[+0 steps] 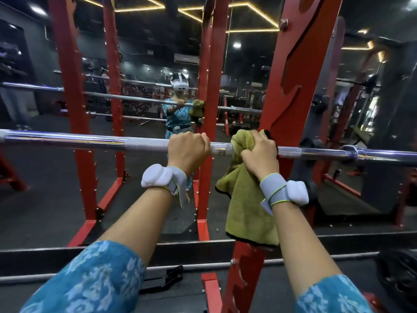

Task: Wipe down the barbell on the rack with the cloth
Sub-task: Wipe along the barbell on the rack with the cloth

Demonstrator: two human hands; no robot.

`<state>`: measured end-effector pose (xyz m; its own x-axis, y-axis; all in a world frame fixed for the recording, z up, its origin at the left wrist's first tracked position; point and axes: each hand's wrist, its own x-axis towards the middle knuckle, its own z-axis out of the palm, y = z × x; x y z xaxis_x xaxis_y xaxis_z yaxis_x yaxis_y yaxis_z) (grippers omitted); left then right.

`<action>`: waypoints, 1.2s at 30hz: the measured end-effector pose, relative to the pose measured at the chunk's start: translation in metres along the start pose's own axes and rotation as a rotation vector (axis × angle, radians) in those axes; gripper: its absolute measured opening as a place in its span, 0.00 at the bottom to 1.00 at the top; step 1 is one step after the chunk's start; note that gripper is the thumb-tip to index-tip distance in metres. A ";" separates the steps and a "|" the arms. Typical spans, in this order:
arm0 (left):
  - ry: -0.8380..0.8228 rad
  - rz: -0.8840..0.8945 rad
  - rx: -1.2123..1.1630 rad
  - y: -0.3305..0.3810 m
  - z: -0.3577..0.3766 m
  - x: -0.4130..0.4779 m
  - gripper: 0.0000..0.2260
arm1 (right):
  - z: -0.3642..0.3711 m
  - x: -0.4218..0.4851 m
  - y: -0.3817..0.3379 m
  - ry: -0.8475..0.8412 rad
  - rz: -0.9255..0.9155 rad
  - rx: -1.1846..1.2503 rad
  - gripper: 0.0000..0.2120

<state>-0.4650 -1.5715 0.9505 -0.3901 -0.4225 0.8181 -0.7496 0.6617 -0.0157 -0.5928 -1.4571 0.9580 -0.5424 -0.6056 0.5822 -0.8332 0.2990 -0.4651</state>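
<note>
One cloth (pixel 246 199) between right hand (pixel 259 152) and barbell (pixel 90 141)

Dim gym, yellow ceiling light strips (pixel 248 16), glare on chrome, curved blurred edges.

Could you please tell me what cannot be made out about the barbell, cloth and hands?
Ends of the barbell, head view: cut off by the left and right edges.
Stretch of barbell under the cloth: covered by the cloth and the right hand.
Fingertips of the left hand: curled behind the barbell.
Any dirt on the barbell: too small to tell.
</note>
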 end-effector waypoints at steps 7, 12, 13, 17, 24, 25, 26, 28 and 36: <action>-0.175 0.159 0.125 -0.003 0.011 0.020 0.15 | 0.021 -0.008 -0.007 0.109 -0.130 -0.012 0.32; -0.223 0.106 0.069 -0.007 0.013 0.024 0.21 | 0.037 -0.022 -0.013 0.113 -0.301 0.036 0.30; -0.199 0.098 0.067 -0.006 0.012 0.022 0.21 | 0.035 -0.022 -0.012 0.126 -0.304 0.048 0.30; -0.121 -0.043 0.049 0.006 0.000 0.008 0.18 | 0.026 -0.012 0.003 0.235 -0.170 -0.005 0.31; -0.168 -0.025 0.015 0.021 -0.003 0.001 0.26 | 0.043 -0.017 -0.009 0.297 -0.139 -0.056 0.29; -0.196 -0.027 0.002 0.021 -0.004 0.004 0.25 | 0.049 -0.020 -0.012 0.305 -0.197 -0.064 0.29; -0.170 -0.029 -0.008 0.023 -0.003 0.007 0.24 | 0.053 -0.021 -0.011 0.307 -0.244 -0.075 0.29; -0.133 -0.030 0.018 0.020 -0.002 0.010 0.22 | 0.056 -0.024 -0.009 0.283 -0.297 -0.062 0.30; -0.233 0.024 0.013 0.015 0.004 0.023 0.16 | 0.037 -0.015 0.017 0.402 -0.101 0.066 0.29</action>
<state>-0.4875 -1.5736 0.9663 -0.5198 -0.5397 0.6623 -0.7451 0.6657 -0.0423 -0.5947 -1.4707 0.9165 -0.4678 -0.2897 0.8350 -0.8829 0.1970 -0.4262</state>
